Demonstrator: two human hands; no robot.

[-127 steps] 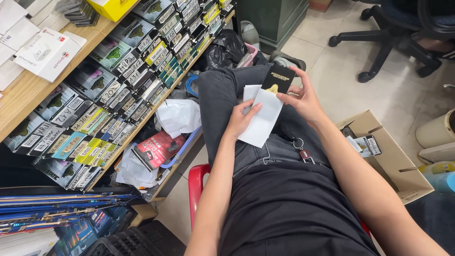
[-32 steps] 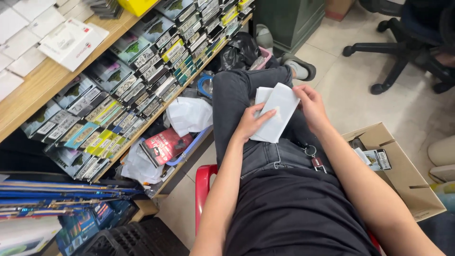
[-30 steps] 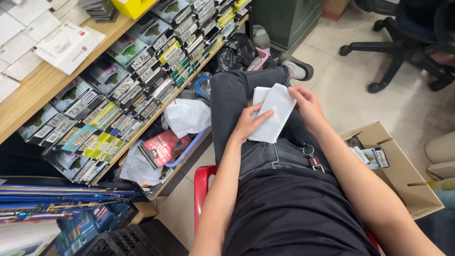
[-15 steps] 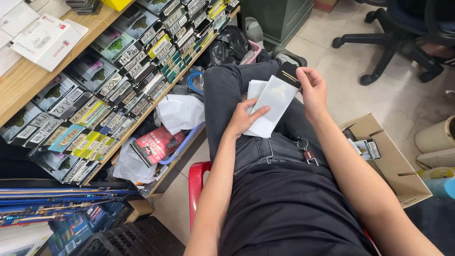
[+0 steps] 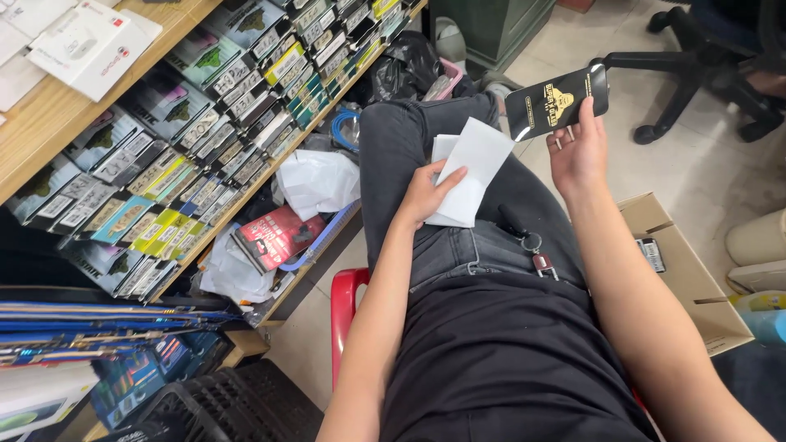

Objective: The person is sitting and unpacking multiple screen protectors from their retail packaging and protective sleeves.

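I sit on a red stool [image 5: 345, 304] with my legs stretched out. My left hand [image 5: 423, 196] rests on my lap and holds a stack of white flat packets [image 5: 468, 168] against my thigh. My right hand [image 5: 578, 151] is raised off my lap and grips a thin black glossy sheet with a gold emblem [image 5: 557, 102], held up by its lower edge over the floor to the right of my knee.
A wooden shelf [image 5: 61, 115] at left carries rows of small packaged items [image 5: 205, 106]. Below it lie white plastic bags [image 5: 315, 182] and a red package [image 5: 274, 237]. A cardboard box [image 5: 679, 262] stands at right. An office chair [image 5: 696, 74] is at the far right.
My right hand has lifted away from the white packets and now holds the black sheet up in the air. My left hand stays on the packets.
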